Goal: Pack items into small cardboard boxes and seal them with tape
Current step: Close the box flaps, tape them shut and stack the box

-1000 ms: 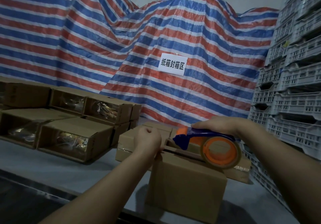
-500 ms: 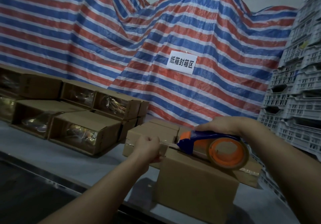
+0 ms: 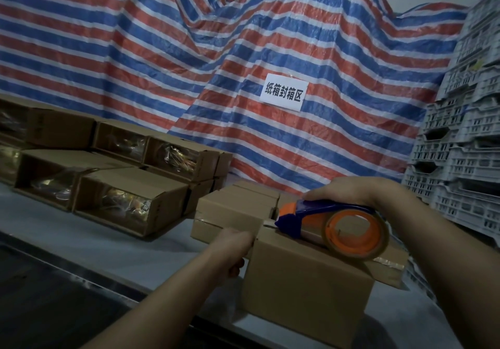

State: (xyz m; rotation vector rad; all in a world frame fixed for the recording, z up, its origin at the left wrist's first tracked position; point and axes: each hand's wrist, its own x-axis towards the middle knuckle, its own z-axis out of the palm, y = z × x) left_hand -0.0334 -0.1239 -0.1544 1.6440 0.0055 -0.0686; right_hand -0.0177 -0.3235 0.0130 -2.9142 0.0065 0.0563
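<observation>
A closed brown cardboard box [image 3: 305, 283] stands on the grey table near its front edge. A blue and orange tape dispenser [image 3: 335, 226] with a roll of clear tape lies on the box's top. My right hand [image 3: 349, 193] grips the dispenser from above. My left hand [image 3: 232, 248] is at the box's upper left corner, its fingers curled against the left end where the tape comes down. Whether it pinches the tape end is hidden.
Another closed box [image 3: 232, 213] lies just behind. Several open boxes with wrapped items [image 3: 127, 199] are stacked at the left. A striped tarp with a white sign [image 3: 284, 95] hangs behind. White plastic crates [image 3: 465, 145] are stacked at the right.
My left hand has slid down from the box's top edge onto its left end. My right hand and the dispenser stay in about the same place on the box.
</observation>
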